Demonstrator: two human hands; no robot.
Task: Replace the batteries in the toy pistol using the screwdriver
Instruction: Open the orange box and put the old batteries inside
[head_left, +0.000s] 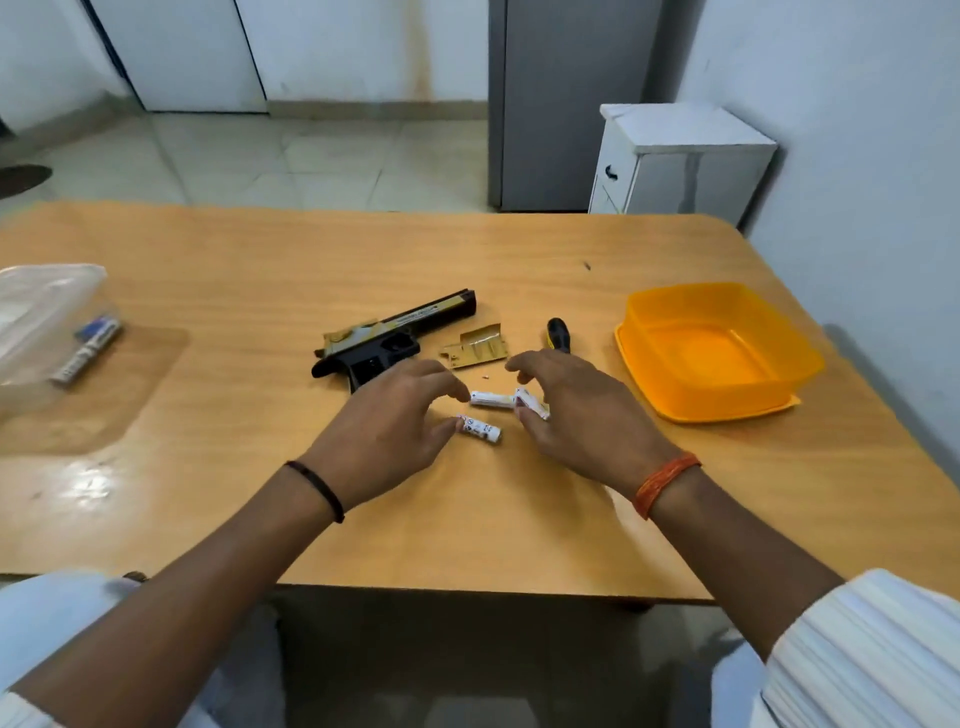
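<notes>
The black and gold toy pistol lies on its side on the wooden table, with its gold battery cover off and lying to its right. A tiny screw sits just below the cover. The black-handled screwdriver lies behind my right hand. Three white batteries lie before the pistol. My left hand hovers with relaxed fingers, its fingertips at the ends of the upper battery and the lower battery. My right hand pinches the third battery between thumb and fingers.
An orange plastic container stands at the right of the table. A clear plastic container at the far left holds blue and white batteries. The table's near edge runs under my forearms.
</notes>
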